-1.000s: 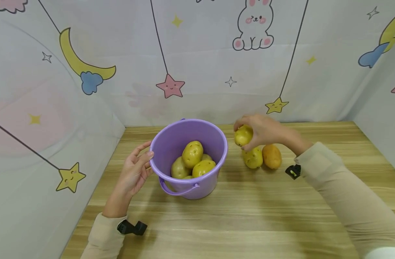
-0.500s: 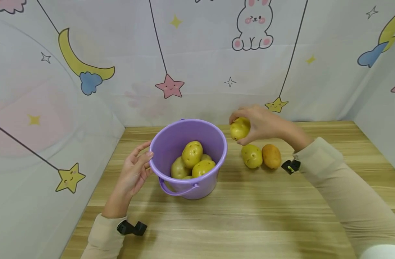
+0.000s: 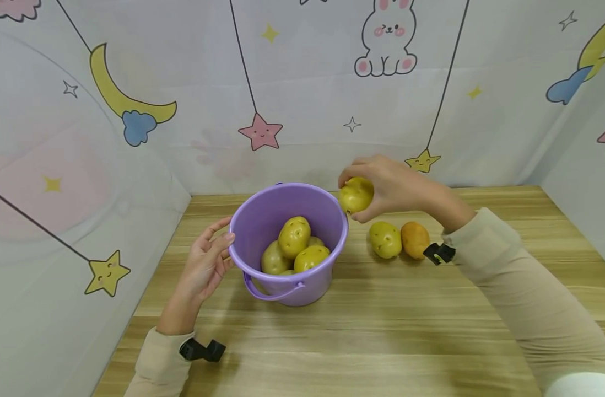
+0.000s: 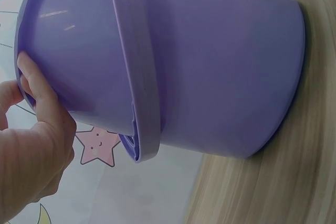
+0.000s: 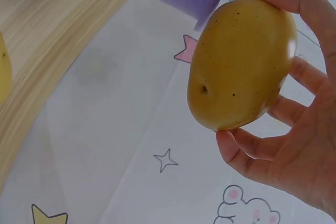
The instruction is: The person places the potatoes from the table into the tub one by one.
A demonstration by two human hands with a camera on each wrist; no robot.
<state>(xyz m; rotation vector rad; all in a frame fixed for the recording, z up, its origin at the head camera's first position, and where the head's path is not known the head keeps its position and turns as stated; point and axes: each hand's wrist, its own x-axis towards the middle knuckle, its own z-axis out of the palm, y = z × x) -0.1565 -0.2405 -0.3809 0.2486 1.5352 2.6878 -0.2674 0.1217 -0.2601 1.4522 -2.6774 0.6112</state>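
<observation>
A purple bucket [image 3: 248,220] stands on the table with several yellow potatoes [image 3: 295,236] inside. My left hand [image 3: 206,264] grips the left rim of that bucket between thumb and fingers; the left wrist view shows the fingers at the rim of the bucket wall [image 4: 226,66]. Beside the right rim, at about its height, my right hand [image 3: 394,190] holds a yellow potato [image 5: 241,64] between thumb and fingertips. On the table below it lie a greenish-yellow potato [image 3: 385,240] and an orange-brown oval piece [image 3: 414,239] whose kind I cannot tell, next to each other.
The wood-grain table [image 3: 332,347] reaches back to a white cloth wall [image 3: 307,160] printed with stars, moons and a rabbit. Another cloth wall [image 3: 34,309] borders the left side. The bucket's handle [image 3: 268,296] hangs down at the front.
My right hand has lifted the potato off the others and carried it left to the bucket's right rim. My left hand and the bucket have stayed in place.
</observation>
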